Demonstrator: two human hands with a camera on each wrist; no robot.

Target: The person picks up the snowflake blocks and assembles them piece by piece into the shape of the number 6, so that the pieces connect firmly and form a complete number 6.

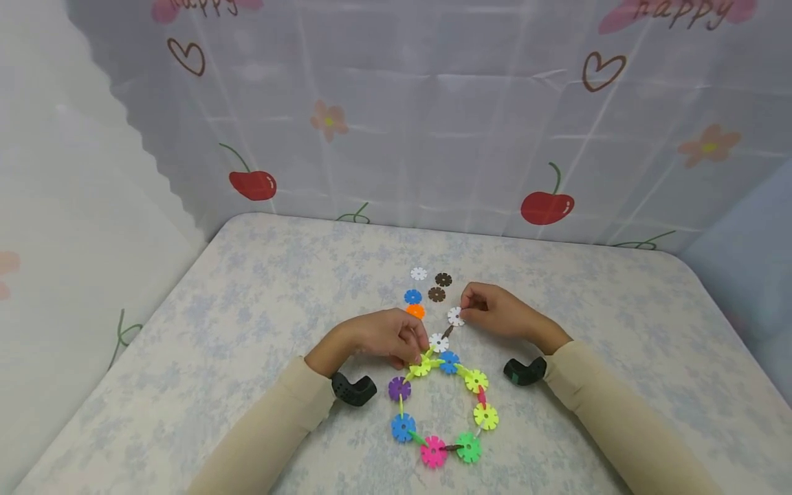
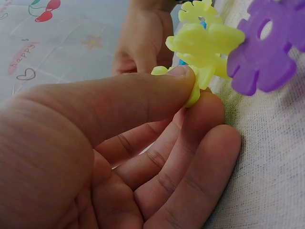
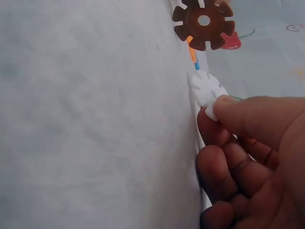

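Observation:
In the head view, notched plastic discs are linked into a ring on the table, with a short tail at its far side. My left hand (image 1: 388,334) pinches a yellow disc (image 2: 193,99) at the ring's far left between thumb and fingers. A purple disc (image 2: 264,45) is linked close by. My right hand (image 1: 500,313) pinches a white disc (image 3: 208,90) at the tail's far end. An edge-on brown disc (image 1: 447,332) lies between that white disc and a second white disc (image 1: 438,342) nearer the ring. Pink, green and blue discs make up other parts of the ring.
Loose discs lie beyond the hands: a white one (image 1: 419,273), two brown ones (image 1: 436,294), a blue one (image 1: 412,296) and an orange one (image 1: 415,312). A patterned cloth covers the table (image 1: 297,275). A printed curtain (image 1: 408,151) hangs behind it.

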